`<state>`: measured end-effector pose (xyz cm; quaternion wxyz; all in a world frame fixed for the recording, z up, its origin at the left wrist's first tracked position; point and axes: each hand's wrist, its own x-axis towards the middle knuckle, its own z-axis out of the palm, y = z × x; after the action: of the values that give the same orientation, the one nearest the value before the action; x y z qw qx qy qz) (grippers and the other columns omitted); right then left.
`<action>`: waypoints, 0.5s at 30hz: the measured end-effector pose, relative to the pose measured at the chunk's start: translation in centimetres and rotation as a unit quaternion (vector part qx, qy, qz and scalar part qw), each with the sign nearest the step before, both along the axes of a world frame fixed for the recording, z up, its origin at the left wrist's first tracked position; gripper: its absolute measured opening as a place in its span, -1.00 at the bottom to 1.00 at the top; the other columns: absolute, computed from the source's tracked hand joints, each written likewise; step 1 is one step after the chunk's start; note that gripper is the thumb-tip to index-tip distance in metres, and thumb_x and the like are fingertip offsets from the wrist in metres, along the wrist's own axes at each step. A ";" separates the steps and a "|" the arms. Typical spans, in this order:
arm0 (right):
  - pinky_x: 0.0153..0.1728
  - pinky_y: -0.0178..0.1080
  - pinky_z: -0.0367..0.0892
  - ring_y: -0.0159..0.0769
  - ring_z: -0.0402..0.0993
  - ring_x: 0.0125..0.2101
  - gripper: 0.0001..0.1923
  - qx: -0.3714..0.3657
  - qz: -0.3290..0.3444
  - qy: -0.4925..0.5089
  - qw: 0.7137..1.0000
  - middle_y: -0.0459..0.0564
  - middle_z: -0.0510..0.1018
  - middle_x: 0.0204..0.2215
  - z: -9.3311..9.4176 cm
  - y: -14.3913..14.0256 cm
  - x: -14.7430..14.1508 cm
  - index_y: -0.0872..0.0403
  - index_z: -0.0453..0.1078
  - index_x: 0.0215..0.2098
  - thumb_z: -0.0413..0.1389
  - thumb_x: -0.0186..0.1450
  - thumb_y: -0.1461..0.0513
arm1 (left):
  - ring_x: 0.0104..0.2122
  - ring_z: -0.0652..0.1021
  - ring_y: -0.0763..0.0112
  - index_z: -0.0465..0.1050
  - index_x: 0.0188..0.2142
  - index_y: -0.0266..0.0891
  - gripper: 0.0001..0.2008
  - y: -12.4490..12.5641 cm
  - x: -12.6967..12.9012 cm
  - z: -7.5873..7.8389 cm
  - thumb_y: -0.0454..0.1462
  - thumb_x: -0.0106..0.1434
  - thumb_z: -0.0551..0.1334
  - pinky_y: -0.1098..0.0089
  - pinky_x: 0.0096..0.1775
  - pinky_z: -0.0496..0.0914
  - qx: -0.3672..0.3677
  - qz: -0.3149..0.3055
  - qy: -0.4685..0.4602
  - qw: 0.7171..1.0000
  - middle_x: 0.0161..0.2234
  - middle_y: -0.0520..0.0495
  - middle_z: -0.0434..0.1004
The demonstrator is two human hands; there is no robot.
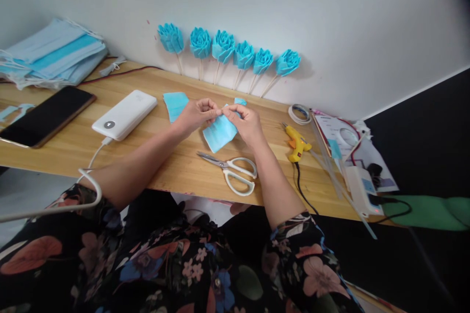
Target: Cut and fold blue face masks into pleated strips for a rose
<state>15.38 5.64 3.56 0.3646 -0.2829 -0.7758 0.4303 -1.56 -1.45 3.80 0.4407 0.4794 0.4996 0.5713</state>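
Both hands meet over the middle of the wooden table (pixel 176 161). My left hand (pixel 200 113) is closed in a pinch, its fingertips close against those of my right hand (pixel 246 122). Between them is the top edge of a light blue piece of mask fabric (pixel 220 133), which hangs down toward the table; the fingers hide the pinched part. Another blue fabric piece (pixel 175 105) lies beside my left hand, and a small blue scrap (pixel 240 101) shows behind my right. White-handled scissors (pixel 227 165) lie with blades parted in front of the hands.
Several blue fabric roses (pixel 223 48) on sticks lean against the wall. A yellow glue gun (pixel 296 143), a tape roll (pixel 299 114) and a power strip (pixel 362 188) are at right. At left lie a power bank (pixel 125 115), a phone (pixel 47 115) and stacked face masks (pixel 55 54).
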 end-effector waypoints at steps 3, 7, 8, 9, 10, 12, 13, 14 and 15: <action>-0.19 -0.23 0.40 -0.28 0.54 -0.26 -0.71 0.023 -0.005 -0.025 0.999 -0.04 0.67 -0.26 0.1 -0.1 0.0 0.05 0.59 -0.24 0.23 0.23 0.02 | -0.60 0.40 0.55 0.41 -0.46 -0.29 -0.66 0.1 -0.2 -0.1 -0.13 0.02 0.49 0.50 -0.51 0.29 0.005 0.022 0.029 0.999 -0.61 0.05 0.43; -0.18 -0.23 0.39 -0.27 0.55 -0.27 -0.79 0.073 -0.025 -0.068 0.995 -0.06 0.68 -0.28 0.2 -0.3 0.0 0.03 0.58 -0.27 0.20 0.26 0.09 | -0.63 0.41 0.54 0.41 -0.46 -0.29 -0.74 0.2 -0.3 -0.3 -0.20 0.05 0.44 0.50 -0.55 0.26 0.002 0.041 0.081 0.996 -0.62 0.04 0.43; -0.17 -0.23 0.38 -0.27 0.56 -0.27 -0.80 0.087 -0.028 -0.076 0.993 -0.07 0.68 -0.28 0.3 -0.3 0.0 0.03 0.58 -0.28 0.19 0.28 0.10 | -0.65 0.40 0.54 0.42 -0.46 -0.29 -0.75 0.2 -0.3 -0.3 -0.21 0.05 0.44 0.50 -0.56 0.24 0.000 0.041 0.091 0.995 -0.63 0.05 0.42; -0.17 -0.22 0.38 -0.26 0.56 -0.26 -0.81 0.099 -0.029 -0.085 0.991 -0.08 0.68 -0.28 0.4 -0.3 0.0 0.02 0.58 -0.28 0.18 0.29 0.11 | -0.66 0.39 0.55 0.42 -0.46 -0.29 -0.76 0.2 -0.3 -0.3 -0.21 0.06 0.43 0.50 -0.57 0.23 -0.002 0.042 0.099 0.994 -0.64 0.05 0.41; -0.17 -0.21 0.38 -0.25 0.56 -0.26 -0.82 0.110 -0.027 -0.094 0.989 -0.08 0.68 -0.28 0.5 -0.3 0.1 0.01 0.57 -0.28 0.16 0.31 0.12 | -0.66 0.38 0.55 0.42 -0.47 -0.29 -0.77 0.1 -0.3 -0.3 -0.22 0.06 0.42 0.50 -0.58 0.22 -0.002 0.042 0.104 0.994 -0.65 0.06 0.41; -0.18 -0.21 0.36 -0.25 0.56 -0.26 -0.82 0.131 -0.025 -0.114 0.985 -0.08 0.68 -0.28 0.6 -0.4 0.2 0.00 0.57 -0.27 0.13 0.34 0.14 | -0.66 0.37 0.55 0.42 -0.47 -0.29 -0.77 0.1 -0.3 -0.2 -0.22 0.06 0.42 0.50 -0.59 0.20 -0.002 0.043 0.110 0.993 -0.66 0.06 0.40; -0.19 -0.21 0.35 -0.25 0.55 -0.27 -0.82 0.142 -0.028 -0.127 0.981 -0.08 0.68 -0.29 0.7 -0.4 0.2 -0.01 0.56 -0.27 0.11 0.35 0.14 | -0.66 0.36 0.55 0.42 -0.47 -0.29 -0.78 0.1 -0.3 -0.2 -0.22 0.06 0.41 0.50 -0.59 0.18 -0.002 0.044 0.113 0.993 -0.66 0.06 0.39; -0.22 -0.21 0.34 -0.25 0.54 -0.29 -0.81 0.155 -0.034 -0.141 0.977 -0.08 0.67 -0.31 0.8 -0.5 0.2 -0.01 0.56 -0.26 0.11 0.36 0.14 | -0.66 0.34 0.56 0.42 -0.47 -0.29 -0.78 0.0 -0.2 -0.1 -0.21 0.07 0.41 0.50 -0.59 0.17 -0.004 0.045 0.115 0.992 -0.67 0.06 0.38; -0.24 -0.22 0.33 -0.25 0.54 -0.31 -0.81 0.169 -0.043 -0.154 0.973 -0.08 0.66 -0.33 0.8 -0.5 0.3 -0.01 0.55 -0.26 0.10 0.36 0.14 | -0.66 0.32 0.57 0.42 -0.48 -0.29 -0.77 0.0 -0.2 -0.1 -0.21 0.07 0.41 0.50 -0.59 0.16 -0.006 0.046 0.115 0.992 -0.67 0.07 0.37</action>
<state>15.63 5.12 4.33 0.3011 -0.3130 -0.8713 0.2286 -1.78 -1.43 3.69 0.3562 0.5155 0.5723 0.5289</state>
